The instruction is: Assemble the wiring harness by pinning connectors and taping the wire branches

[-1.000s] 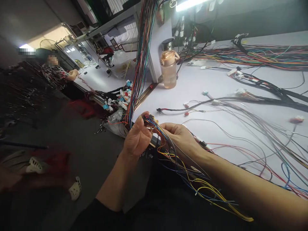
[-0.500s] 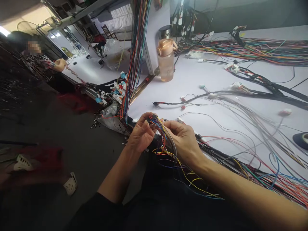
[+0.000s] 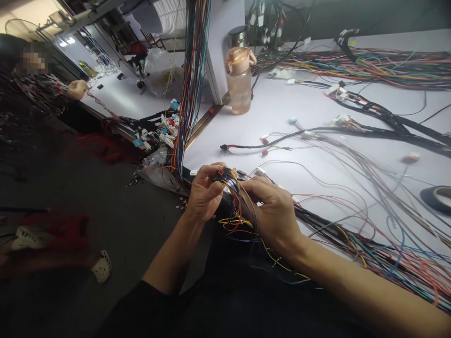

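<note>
My left hand [image 3: 206,195] pinches a black wire connector [image 3: 221,174] with a red piece on its face, between thumb and fingers. Yellow, orange, blue and grey wires [image 3: 243,199] run out of the connector and curve down past my right hand [image 3: 275,209]. The fingers of that right hand are closed at the wires, just right of the connector; its fingertips are partly hidden, so what exactly it grips is hard to make out. Loose wire ends, several of them yellow [image 3: 271,253], hang below in front of my dark clothing.
A water bottle [image 3: 240,80] stands on the white table [image 3: 211,136]. Wire bundles [image 3: 405,68] lie at the back, with taped harnesses [image 3: 380,134] and a black tape roll [image 3: 439,199] on the right. A hanging wire bundle [image 3: 193,80] rises at left. Another person [image 3: 45,89] works beyond it.
The view has shifted slightly, so the background sits a little further left and up. My right hand has turned a bit at the wires. My left hand still holds the connector.
</note>
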`<state>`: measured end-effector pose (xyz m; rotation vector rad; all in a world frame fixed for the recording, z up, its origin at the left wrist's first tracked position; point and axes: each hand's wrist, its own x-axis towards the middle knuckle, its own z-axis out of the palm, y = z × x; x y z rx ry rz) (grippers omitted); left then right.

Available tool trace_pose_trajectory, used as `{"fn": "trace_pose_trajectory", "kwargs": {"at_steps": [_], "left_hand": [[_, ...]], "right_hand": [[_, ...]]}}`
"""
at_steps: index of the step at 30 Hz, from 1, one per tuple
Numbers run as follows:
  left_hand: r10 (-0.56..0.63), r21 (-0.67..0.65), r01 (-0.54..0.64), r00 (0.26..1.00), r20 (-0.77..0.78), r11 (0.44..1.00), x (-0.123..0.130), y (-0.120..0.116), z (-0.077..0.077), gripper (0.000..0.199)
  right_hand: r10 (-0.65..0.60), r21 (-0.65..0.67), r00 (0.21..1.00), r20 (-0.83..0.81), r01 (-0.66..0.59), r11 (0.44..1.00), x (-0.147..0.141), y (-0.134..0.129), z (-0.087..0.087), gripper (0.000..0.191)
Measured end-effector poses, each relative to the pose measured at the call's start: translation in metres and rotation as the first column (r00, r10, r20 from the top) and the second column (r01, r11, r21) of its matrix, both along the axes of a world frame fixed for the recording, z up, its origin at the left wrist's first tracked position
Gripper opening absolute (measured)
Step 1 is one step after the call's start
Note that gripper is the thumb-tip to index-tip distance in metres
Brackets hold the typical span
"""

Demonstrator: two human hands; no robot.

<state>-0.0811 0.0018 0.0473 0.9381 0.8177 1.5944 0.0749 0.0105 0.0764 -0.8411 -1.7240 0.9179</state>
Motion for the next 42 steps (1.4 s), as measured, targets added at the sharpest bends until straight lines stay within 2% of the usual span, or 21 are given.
{"fn": "trace_pose_trajectory", "kwargs": {"at_steps": [7,12,22,27,35,42], "left_hand": [[0.005,0.009,-0.004,1.0,-0.019,1.0,0.002,-0.002,-0.003,0.03],[0.027,0.051,-0.024,0.997,-0.065,0.998,0.004,-0.003,-0.005,0.029],[0.001,0.116,0.016,0.989,-0.149,0.993,0.005,-0.007,-0.011,0.031],[0.025,0.131,0.001,0.98,-0.196,0.991,0.004,-0.009,-0.012,0.028],[0.032,0.009,-0.031,0.985,-0.168,0.999,0.012,-0.016,-0.003,0.024],[0.117,-0.01,-0.119,0.987,-0.109,0.993,0.008,-0.015,-0.009,0.027]], "right_hand": [[-0.004,0.083,0.999,0.033,0.002,0.997,0.003,-0.002,-0.001,0.01],[-0.017,0.044,1.0,0.025,0.016,0.999,0.001,-0.005,-0.002,0.01],[-0.014,0.064,1.0,0.01,0.013,0.998,0.007,-0.01,-0.006,0.016],[-0.005,0.069,1.0,0.013,0.004,0.998,0.011,-0.011,-0.008,0.019],[-0.01,0.07,1.0,0.016,0.009,0.997,0.018,-0.015,-0.007,0.016],[-0.038,-0.048,0.999,0.0,0.038,0.998,0.025,-0.019,-0.011,0.01]]}}
